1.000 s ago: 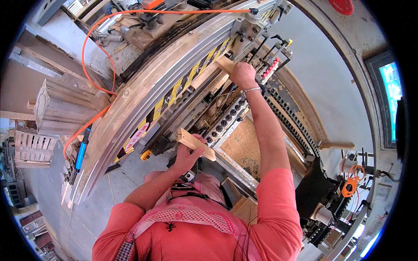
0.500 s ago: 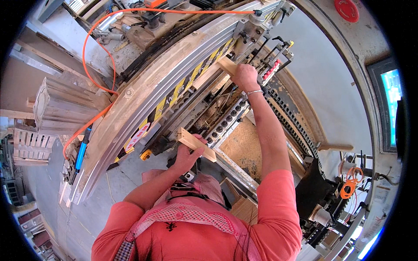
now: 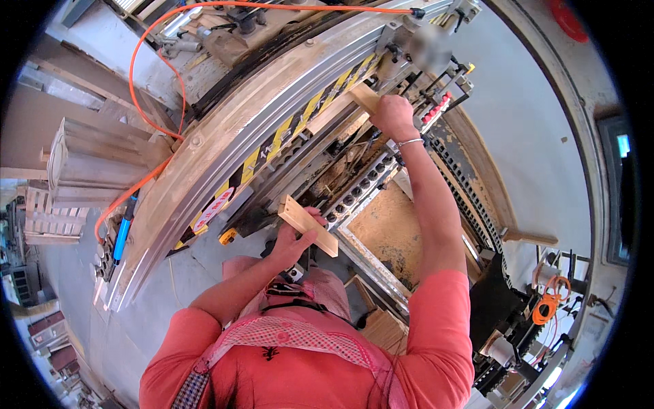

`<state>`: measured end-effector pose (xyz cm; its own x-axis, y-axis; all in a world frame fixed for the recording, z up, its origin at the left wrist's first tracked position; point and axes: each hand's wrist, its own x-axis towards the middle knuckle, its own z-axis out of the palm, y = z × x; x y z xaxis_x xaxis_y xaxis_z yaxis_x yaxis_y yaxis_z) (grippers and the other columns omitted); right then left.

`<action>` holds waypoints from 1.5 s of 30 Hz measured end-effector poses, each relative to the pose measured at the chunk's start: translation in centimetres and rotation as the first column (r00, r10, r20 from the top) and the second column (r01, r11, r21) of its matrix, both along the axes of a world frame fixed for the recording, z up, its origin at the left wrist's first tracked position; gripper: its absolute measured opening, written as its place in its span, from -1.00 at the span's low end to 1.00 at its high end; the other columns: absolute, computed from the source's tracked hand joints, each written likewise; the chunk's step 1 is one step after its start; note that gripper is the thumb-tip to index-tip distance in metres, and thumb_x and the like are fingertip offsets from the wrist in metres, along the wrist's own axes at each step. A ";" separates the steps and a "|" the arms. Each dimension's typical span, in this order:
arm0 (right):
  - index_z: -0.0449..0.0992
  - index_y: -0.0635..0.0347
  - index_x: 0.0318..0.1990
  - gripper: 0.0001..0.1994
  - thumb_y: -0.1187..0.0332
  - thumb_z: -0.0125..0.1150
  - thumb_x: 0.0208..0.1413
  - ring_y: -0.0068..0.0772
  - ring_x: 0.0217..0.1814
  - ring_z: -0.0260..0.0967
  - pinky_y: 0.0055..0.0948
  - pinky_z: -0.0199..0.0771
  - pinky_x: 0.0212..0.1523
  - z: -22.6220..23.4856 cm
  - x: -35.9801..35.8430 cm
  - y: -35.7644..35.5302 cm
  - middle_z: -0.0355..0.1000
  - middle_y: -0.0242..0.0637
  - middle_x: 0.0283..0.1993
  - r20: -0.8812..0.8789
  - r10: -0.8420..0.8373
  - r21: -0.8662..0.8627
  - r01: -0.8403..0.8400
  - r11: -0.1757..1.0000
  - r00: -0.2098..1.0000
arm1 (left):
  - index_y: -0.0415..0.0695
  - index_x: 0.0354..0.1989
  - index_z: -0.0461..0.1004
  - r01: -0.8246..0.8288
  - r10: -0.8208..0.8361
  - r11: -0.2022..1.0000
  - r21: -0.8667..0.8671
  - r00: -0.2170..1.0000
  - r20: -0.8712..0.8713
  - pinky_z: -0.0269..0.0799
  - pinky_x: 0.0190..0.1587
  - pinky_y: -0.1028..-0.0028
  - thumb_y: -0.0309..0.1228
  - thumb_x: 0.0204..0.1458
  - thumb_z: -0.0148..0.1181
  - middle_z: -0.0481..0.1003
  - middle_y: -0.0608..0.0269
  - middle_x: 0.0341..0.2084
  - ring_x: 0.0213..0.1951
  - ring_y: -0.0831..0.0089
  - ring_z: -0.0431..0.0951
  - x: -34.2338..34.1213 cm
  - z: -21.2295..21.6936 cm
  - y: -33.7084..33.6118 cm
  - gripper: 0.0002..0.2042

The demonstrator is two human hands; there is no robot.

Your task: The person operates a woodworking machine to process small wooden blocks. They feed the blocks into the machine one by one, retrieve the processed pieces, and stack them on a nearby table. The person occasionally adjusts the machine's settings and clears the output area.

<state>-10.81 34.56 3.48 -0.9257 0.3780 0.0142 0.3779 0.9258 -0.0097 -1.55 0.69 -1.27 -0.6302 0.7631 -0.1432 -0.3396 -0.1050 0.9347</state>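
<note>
In my left hand (image 3: 293,242), closed with the thumb across it, is a short pale wooden block (image 3: 310,228) with small holes near its far end. It is held in the air in front of my waist, at the near end of the machine. My right hand (image 3: 394,117) reaches far forward and is closed on the end of another pale wooden piece (image 3: 364,97) at the machine's far end. Next to that piece a light wooden strip (image 3: 330,114) lies along the machine bed, beside the yellow-and-black striped rail (image 3: 293,133). My right fingertips are partly hidden.
A row of black round holders (image 3: 357,192) runs between my arms, with a dusty board (image 3: 385,228) beside it. An orange hose (image 3: 134,68) loops over the long curved-looking beam (image 3: 231,116) at left. A screen (image 3: 616,191) stands at the right; a wooden crate (image 3: 54,211) sits far left.
The block in my left hand has rolled a little, so more of its broad face shows. My right hand stays on its wooden piece. The whole view has shifted slightly.
</note>
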 end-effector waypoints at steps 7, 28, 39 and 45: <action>0.53 0.22 -0.53 -0.82 0.32 0.16 -0.31 -0.11 -0.38 0.47 -0.27 0.50 -0.34 -0.7 0.0 0.4 0.47 -0.10 -0.48 -0.026 0.050 0.019 -0.050 0.999 0.998 | -0.24 0.11 0.12 0.032 -0.034 0.999 -0.029 0.998 -0.053 0.29 -0.01 0.44 -0.38 0.07 0.03 0.42 0.19 -0.18 -0.11 0.49 0.39 -0.1 0.4 0.0 -0.55; 0.54 0.25 -0.45 -0.67 0.12 0.24 -0.23 -0.10 -0.33 0.47 -0.25 0.48 -0.25 -0.3 -0.2 -0.1 0.48 -0.06 -0.44 0.023 0.008 0.008 -0.008 1.000 1.000 | -0.28 0.07 0.16 -0.010 0.007 0.999 -0.047 0.997 -0.071 0.32 -0.06 0.48 -0.38 0.08 0.04 0.40 0.21 -0.23 -0.16 0.52 0.42 0.2 -0.1 0.1 -0.59; 0.56 0.19 -0.41 -0.71 0.15 0.12 -0.18 -0.13 -0.26 0.47 -0.26 0.48 -0.21 0.4 -0.8 -1.1 0.50 -0.10 -0.35 0.103 -0.033 0.062 0.026 0.998 0.994 | -0.30 0.00 0.25 -0.085 0.067 0.989 -0.118 0.986 -0.152 0.34 -0.12 0.45 -0.32 0.04 0.11 0.41 0.17 -0.26 -0.23 0.47 0.43 0.3 0.6 0.4 -0.59; 0.54 0.21 -0.37 -0.64 0.06 0.12 -0.11 -0.14 -0.21 0.46 -0.26 0.48 -0.19 0.9 -0.9 -1.6 0.49 -0.11 -0.30 0.181 -0.064 0.116 0.044 0.992 0.981 | -0.27 -0.07 0.29 -0.131 0.086 0.980 -0.150 0.958 -0.274 0.34 -0.19 0.42 -0.24 0.00 0.13 0.41 0.10 -0.32 -0.29 0.37 0.45 -0.1 -0.2 0.6 -0.58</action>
